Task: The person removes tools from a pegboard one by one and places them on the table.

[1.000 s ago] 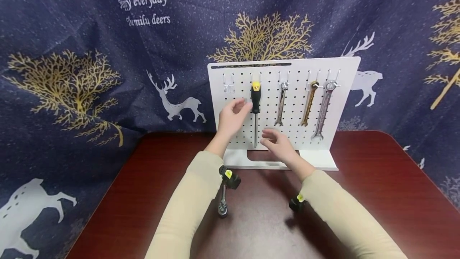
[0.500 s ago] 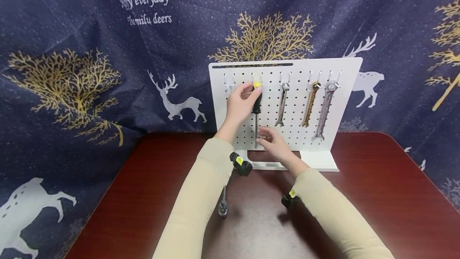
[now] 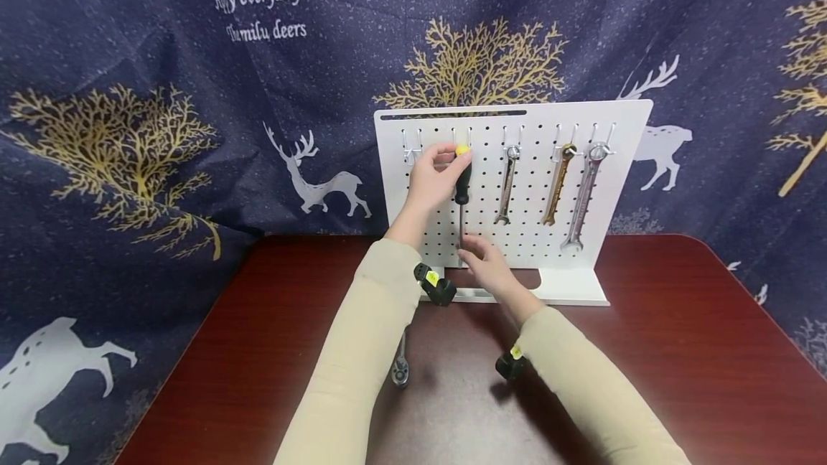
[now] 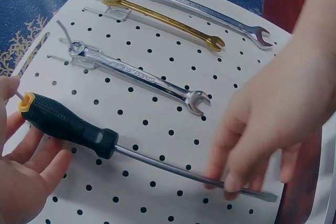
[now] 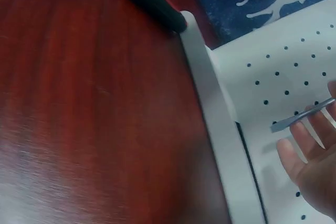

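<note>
A flat-tip screwdriver (image 3: 462,189) with a black handle and yellow end hangs tip down at a hook on the white pegboard (image 3: 530,239). My left hand (image 3: 430,179) holds its handle near the top; in the left wrist view the thumb is by the yellow end (image 4: 26,102) and the fingers lie behind the handle. Low on the shaft (image 4: 163,165), my right hand (image 3: 492,269) pinches the steel near the tip, thumb in front and fingers behind. The right wrist view shows the flat tip (image 5: 283,125) sticking out past the fingers.
Right of the screwdriver hang a small silver wrench (image 3: 508,185), a gold wrench (image 3: 558,185) and a larger silver wrench (image 3: 586,196). A bare hook (image 3: 412,156) is at the board's left. A ratchet (image 3: 400,370) lies on the red-brown table (image 3: 291,321), partly hidden by my left sleeve.
My left hand has moved up and right from beside the screwdriver onto its handle. My right hand has moved left and slightly down onto the shaft.
</note>
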`<state>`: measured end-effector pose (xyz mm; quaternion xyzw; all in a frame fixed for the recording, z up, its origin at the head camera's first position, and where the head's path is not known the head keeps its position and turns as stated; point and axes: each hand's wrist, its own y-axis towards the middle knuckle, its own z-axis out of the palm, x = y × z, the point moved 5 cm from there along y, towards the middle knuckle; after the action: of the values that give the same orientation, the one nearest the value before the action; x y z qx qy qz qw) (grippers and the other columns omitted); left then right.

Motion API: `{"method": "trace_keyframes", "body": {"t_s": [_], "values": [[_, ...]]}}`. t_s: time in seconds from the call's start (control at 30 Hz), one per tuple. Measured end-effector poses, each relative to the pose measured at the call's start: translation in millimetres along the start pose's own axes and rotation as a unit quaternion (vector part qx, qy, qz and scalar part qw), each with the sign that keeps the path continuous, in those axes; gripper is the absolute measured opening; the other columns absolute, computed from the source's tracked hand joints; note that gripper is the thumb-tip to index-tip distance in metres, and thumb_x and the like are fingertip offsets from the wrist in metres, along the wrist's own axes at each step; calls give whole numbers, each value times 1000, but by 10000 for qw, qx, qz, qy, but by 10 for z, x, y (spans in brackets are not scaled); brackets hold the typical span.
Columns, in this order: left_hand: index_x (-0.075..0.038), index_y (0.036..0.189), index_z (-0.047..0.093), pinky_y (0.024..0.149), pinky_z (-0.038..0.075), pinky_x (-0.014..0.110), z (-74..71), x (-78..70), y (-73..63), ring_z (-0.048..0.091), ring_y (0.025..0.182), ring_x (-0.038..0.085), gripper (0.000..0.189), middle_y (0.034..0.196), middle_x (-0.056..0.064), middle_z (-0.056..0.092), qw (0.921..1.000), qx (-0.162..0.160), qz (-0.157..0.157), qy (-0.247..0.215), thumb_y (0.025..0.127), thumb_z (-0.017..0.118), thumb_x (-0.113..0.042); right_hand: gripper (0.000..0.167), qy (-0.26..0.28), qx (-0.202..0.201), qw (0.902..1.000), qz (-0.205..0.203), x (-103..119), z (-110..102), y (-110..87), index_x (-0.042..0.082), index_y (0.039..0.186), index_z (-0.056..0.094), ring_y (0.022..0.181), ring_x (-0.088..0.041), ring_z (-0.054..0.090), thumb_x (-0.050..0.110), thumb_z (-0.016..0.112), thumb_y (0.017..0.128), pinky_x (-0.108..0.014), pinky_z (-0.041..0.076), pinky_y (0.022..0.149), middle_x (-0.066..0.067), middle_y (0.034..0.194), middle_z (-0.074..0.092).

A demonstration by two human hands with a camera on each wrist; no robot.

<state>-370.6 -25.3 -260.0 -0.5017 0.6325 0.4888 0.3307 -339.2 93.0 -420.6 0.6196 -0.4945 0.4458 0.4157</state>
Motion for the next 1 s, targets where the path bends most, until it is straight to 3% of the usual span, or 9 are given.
{"method": "trace_keyframes", "body": {"t_s": [0.33, 0.53, 0.63, 0.8, 0.9, 1.0], "values": [[-11, 111, 59, 75, 53, 24, -14, -43, -22, 59, 99, 18, 30, 111, 8, 58, 9989, 83, -97, -443, 88, 65, -30, 32, 518, -424, 9975, -211, -147, 119, -252, -7, 122, 55, 98, -30, 65, 9, 53, 95, -36, 57, 83, -28, 116, 62], [-9, 109, 60, 65, 49, 19, 0, -42, -14, 56, 86, 13, 27, 106, 8, 59, 9976, 124, -166, -660, 88, 67, -25, 31, 837, -595, 9947, -111, -154, 135, -424, -7, 119, 58, 91, -9, 64, 7, 59, 92, -37, 58, 83, -24, 116, 64], [-9, 109, 60, 60, 48, 18, 9, -43, -8, 53, 79, 11, 27, 103, 7, 60, 9969, 147, -243, -732, 88, 67, -24, 30, 1002, -713, 9924, 81, -177, 135, -507, -7, 117, 59, 89, -4, 63, 7, 61, 90, -34, 58, 81, -23, 115, 65], [-10, 109, 60, 62, 51, 23, 30, -30, -11, 54, 77, 11, 27, 100, 6, 60, 9947, 217, -451, -903, 88, 68, -25, 28, 1148, -885, 9887, 382, -274, 165, -616, -6, 114, 61, 82, -17, 69, 6, 62, 89, -35, 59, 76, -20, 107, 68], [-10, 110, 59, 69, 55, 34, 40, -24, -18, 56, 79, 13, 27, 102, 9, 62, 9926, 261, -522, -1067, 88, 67, -23, 26, 1162, -960, 9871, 543, -327, 189, -654, -3, 112, 63, 79, -27, 70, 9, 63, 89, -35, 59, 68, -16, 98, 71], [-10, 110, 58, 76, 56, 43, 45, -21, -24, 58, 79, 14, 27, 103, 11, 63, 9915, 280, -561, -1136, 88, 67, -22, 27, 1206, -934, 9858, 695, -351, 204, -679, -1, 112, 64, 78, -27, 70, 12, 63, 90, -32, 57, 60, -12, 92, 72]]}}
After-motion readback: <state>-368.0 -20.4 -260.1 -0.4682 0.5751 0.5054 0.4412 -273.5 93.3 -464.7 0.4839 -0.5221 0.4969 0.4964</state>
